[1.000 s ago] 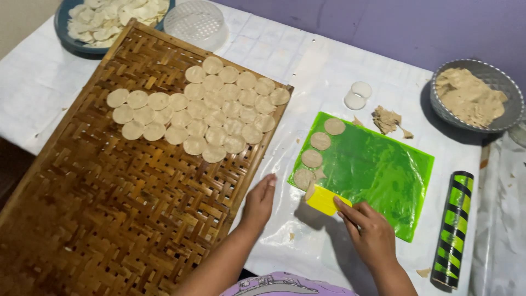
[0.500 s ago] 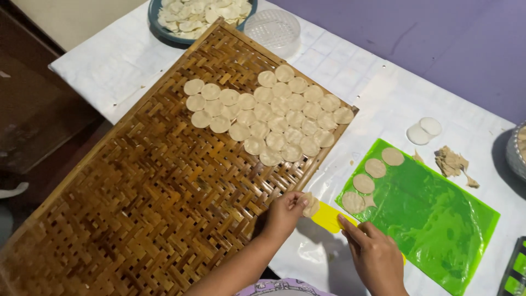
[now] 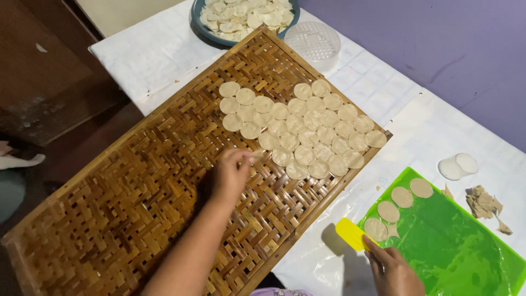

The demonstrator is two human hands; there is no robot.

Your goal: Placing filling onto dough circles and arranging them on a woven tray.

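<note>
We pinch 1 pale round dough disc (image 3: 255,157) in left hand (image 3: 230,175) over woven bamboo tray (image 3: 137,203), beside the disc rows (image 3: 301,129). Lay flat, no overlap. Right hand (image 3: 392,268) grips yellow scraper (image 3: 350,233) at green mat (image 3: 460,241).

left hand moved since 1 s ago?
Yes. The left hand has gone from the white cloth beside the green mat onto the woven bamboo tray, and now carries a dough disc toward the rows of discs there.
</note>
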